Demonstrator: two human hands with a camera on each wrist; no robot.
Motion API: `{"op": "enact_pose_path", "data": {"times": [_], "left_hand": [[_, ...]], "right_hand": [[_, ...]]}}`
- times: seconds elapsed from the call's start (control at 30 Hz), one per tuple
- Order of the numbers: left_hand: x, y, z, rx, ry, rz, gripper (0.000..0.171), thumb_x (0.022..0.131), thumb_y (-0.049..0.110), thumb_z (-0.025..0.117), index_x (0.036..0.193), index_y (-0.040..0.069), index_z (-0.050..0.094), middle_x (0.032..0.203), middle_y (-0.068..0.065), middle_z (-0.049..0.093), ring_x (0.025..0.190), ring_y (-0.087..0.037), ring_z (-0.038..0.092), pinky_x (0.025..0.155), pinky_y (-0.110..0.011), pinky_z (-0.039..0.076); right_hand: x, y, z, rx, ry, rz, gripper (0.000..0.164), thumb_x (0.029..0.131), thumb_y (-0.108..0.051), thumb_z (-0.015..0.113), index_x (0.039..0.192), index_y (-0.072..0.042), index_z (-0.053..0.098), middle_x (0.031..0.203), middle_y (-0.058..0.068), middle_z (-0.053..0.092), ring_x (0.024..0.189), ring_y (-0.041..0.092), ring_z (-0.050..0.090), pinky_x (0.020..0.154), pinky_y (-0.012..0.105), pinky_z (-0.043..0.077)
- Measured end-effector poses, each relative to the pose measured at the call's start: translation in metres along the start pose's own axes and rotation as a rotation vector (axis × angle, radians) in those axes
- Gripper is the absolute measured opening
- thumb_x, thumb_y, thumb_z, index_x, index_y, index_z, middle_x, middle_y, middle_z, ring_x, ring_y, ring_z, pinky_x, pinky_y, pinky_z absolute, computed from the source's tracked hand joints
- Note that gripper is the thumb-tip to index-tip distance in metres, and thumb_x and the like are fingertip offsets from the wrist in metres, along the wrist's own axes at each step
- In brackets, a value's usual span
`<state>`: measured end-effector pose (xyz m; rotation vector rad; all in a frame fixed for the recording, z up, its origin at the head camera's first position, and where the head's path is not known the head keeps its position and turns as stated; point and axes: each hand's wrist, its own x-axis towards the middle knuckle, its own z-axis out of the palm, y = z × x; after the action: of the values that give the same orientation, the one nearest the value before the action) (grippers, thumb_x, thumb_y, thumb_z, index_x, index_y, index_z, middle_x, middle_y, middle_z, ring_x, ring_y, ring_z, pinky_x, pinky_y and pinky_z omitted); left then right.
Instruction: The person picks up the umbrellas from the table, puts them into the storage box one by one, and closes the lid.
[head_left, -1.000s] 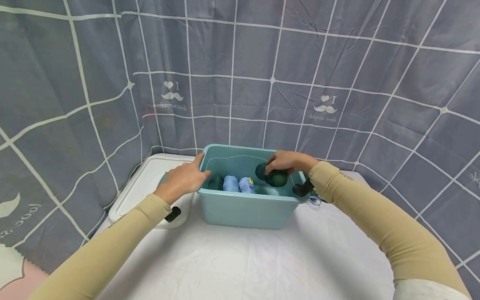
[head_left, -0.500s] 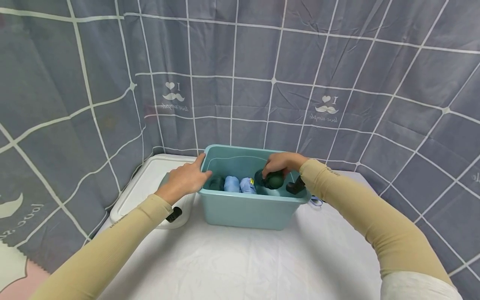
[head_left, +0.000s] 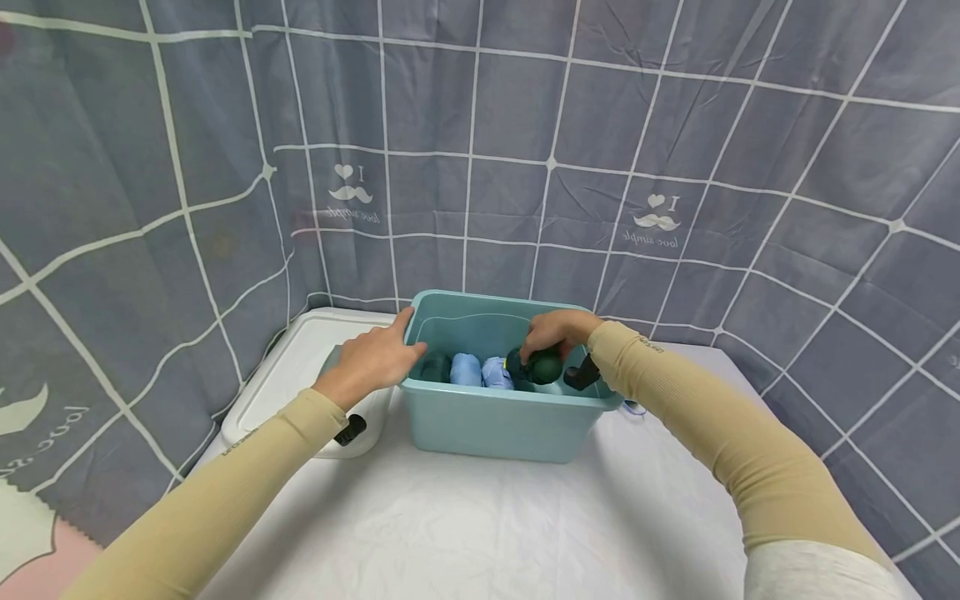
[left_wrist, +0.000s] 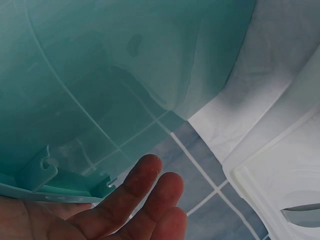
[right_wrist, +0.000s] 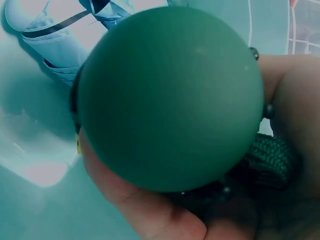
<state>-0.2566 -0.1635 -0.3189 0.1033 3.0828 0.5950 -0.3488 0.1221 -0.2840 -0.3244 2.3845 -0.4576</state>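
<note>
A teal plastic bin (head_left: 495, 429) stands on the white tabletop. My right hand (head_left: 557, 330) is inside its right half, fingers and thumb wrapped round a dark green folded umbrella (head_left: 545, 367). The umbrella's smooth round end (right_wrist: 172, 100) and a braided strap (right_wrist: 272, 157) show in the right wrist view. Two light blue folded umbrellas (head_left: 466, 370) lie side by side left of it, and a dark green bundle (head_left: 436, 367) lies in the left end. My left hand (head_left: 375, 354) rests on the bin's left rim; its fingers (left_wrist: 167, 195) extend loosely outside the wall.
A white lid (head_left: 273, 375) lies on the table to the left of the bin, partly under my left forearm. Behind stands a grey curtain (head_left: 502, 192) with white grid lines. A small blue loop (head_left: 634, 408) sits by the bin's right end.
My right hand has moved left and slightly down into the bin with the dark green umbrella, closer to the light blue umbrellas. My left hand has stayed on the rim.
</note>
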Motion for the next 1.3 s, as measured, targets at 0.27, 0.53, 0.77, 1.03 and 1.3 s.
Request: {"op": "enact_pose_path", "data": {"times": [0.27,0.53,0.77,1.03,1.3], "left_hand": [[-0.001,0.001,-0.001,0.006,-0.012,-0.006,0.077,0.099,0.052,0.040,0.163,0.021,0.011,0.137,-0.024,0.059,0.107,-0.042,0.065,0.076,-0.054,0.048],[0.000,0.001,-0.001,0.016,-0.012,-0.008,0.077,0.099,0.052,0.040,0.163,0.021,0.011,0.140,-0.025,0.058,0.111,-0.044,0.064,0.079,-0.057,0.048],[0.000,0.002,-0.001,0.016,-0.014,-0.012,0.077,0.099,0.052,0.041,0.163,0.022,0.012,0.137,-0.024,0.060,0.108,-0.042,0.065,0.075,-0.053,0.048],[0.000,0.003,-0.002,0.016,-0.008,-0.017,0.077,0.098,0.053,0.041,0.163,0.023,0.012,0.138,-0.023,0.059,0.110,-0.043,0.064,0.079,-0.055,0.047],[-0.001,0.003,-0.002,0.015,-0.013,-0.020,0.076,0.099,0.052,0.040,0.163,0.022,0.012,0.138,-0.023,0.059,0.110,-0.043,0.064,0.079,-0.055,0.048]], "right_hand": [[0.004,0.006,0.005,-0.006,-0.008,0.034,0.043,0.090,-0.024,0.070,0.122,-0.002,0.052,0.121,0.016,0.052,0.087,0.021,0.063,0.068,0.035,0.059],[0.010,0.006,0.008,-0.059,-0.081,0.008,0.029,0.094,-0.023,0.066,0.114,-0.002,0.065,0.113,0.011,0.061,0.083,0.017,0.067,0.071,0.034,0.060],[0.011,0.006,0.010,-0.085,-0.159,-0.028,0.048,0.098,-0.016,0.062,0.142,0.002,0.053,0.133,0.019,0.061,0.084,0.021,0.072,0.083,0.041,0.059],[0.006,0.010,0.010,-0.070,-0.213,-0.008,0.064,0.099,-0.011,0.058,0.156,0.000,0.032,0.135,0.023,0.061,0.117,0.034,0.066,0.073,0.034,0.058],[0.003,0.015,0.009,-0.078,-0.208,-0.013,0.062,0.100,-0.016,0.058,0.156,-0.005,0.035,0.144,0.019,0.056,0.129,0.032,0.058,0.074,0.036,0.058]]}}
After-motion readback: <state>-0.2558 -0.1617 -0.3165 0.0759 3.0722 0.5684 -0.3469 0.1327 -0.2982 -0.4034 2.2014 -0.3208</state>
